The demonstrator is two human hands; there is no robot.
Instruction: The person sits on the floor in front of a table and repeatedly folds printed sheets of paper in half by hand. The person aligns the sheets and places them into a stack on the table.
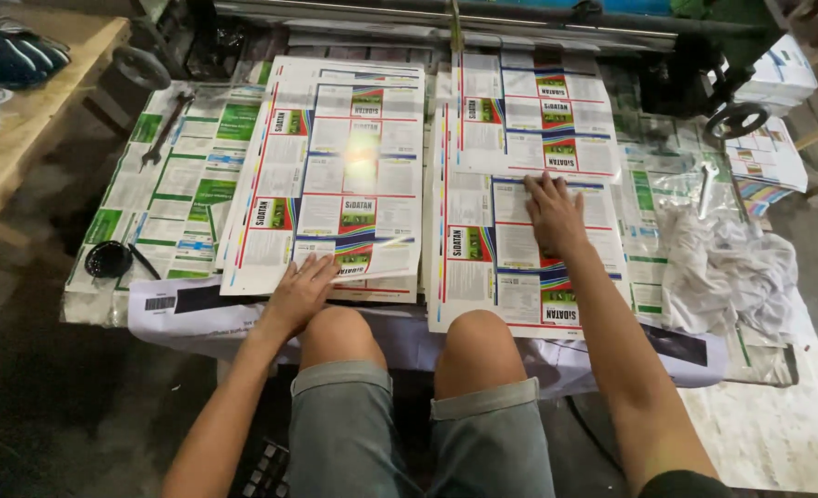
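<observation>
Your left hand [300, 293] lay flat on the left glossy printed sheet stack's [335, 175] near edge | your right hand [554, 215] lay flat mid right printed sheet stack [510, 249] | a narrow gap ran between the stacks

Two sheet stacks [335, 175] [519, 184] side by side, cloth [727, 267] right of them

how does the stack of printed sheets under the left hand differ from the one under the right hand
The left stack lies slightly tilted, with glare on its top sheet; the right stack lies squarer, with a loose sheet overlapping its far end. The left hand rests at the left stack's near edge, while the right hand presses flat on the right stack's middle. Both are glossy sheets of repeated colourful labels.
</observation>
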